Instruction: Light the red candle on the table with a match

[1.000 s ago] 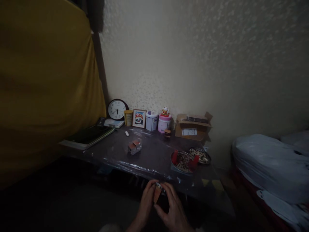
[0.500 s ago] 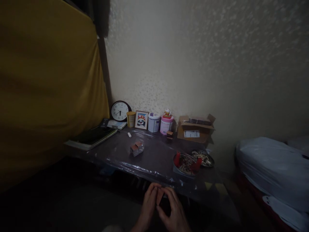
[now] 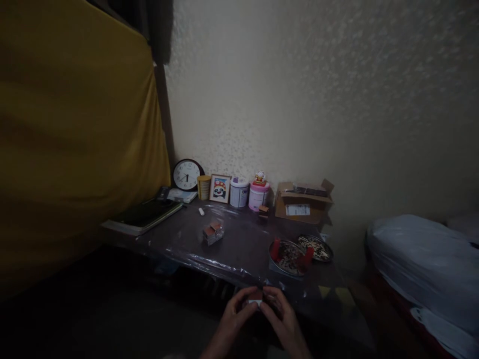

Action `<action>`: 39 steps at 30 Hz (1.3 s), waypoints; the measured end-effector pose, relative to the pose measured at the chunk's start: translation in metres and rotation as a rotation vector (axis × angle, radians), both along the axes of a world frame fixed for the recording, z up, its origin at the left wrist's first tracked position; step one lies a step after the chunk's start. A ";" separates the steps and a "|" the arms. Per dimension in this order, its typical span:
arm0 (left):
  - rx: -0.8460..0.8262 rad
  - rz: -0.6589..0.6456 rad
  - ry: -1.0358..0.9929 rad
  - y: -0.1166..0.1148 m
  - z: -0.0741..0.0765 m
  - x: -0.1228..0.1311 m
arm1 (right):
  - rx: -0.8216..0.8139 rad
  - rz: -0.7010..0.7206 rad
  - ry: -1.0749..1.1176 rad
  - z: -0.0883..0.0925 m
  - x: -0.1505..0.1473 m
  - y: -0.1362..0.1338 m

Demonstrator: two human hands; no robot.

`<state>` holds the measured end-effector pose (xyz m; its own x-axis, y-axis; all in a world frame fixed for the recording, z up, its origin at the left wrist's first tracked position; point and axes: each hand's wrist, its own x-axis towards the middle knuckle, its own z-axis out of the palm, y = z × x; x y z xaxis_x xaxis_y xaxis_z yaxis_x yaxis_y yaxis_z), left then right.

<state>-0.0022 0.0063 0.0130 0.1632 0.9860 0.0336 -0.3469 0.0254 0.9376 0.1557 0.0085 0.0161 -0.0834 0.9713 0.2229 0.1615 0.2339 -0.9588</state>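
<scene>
My left hand (image 3: 239, 310) and my right hand (image 3: 280, 310) meet in front of the table's near edge. Between their fingertips is a small matchbox (image 3: 255, 296), brown on top with a white strip facing me. Both thumbs press its near side and the fingers curl round its ends, so much of it is hidden. Beyond, on the table (image 3: 239, 244), stands a plastic-wrapped stack of similar matchboxes (image 3: 213, 233). A round dish (image 3: 290, 255) to the right holds small dark and pale pieces, with red objects standing at its sides.
Behind the dish sits a second dish (image 3: 315, 247) of thin pale sticks. A clock (image 3: 186, 174), a picture frame (image 3: 220, 189), two tubs (image 3: 239, 193) and a cardboard box (image 3: 299, 203) line the wall. A book (image 3: 144, 217) lies left; a yellow cloth (image 3: 82, 129) hangs beside it.
The matchbox has turned between my hands and now shows a white strip. My hands have moved slightly right, with both thumbs now brought together at its near side.
</scene>
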 end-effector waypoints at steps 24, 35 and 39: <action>-0.238 -0.014 -0.375 0.010 -0.021 0.011 | 0.221 -0.166 -0.120 -0.006 0.006 0.007; -0.264 -0.028 -0.485 0.011 -0.020 0.018 | 0.373 -0.237 -0.231 -0.007 0.006 0.005; -0.244 -0.004 -0.472 0.009 -0.006 0.015 | 0.427 -0.259 -0.260 0.012 0.002 0.000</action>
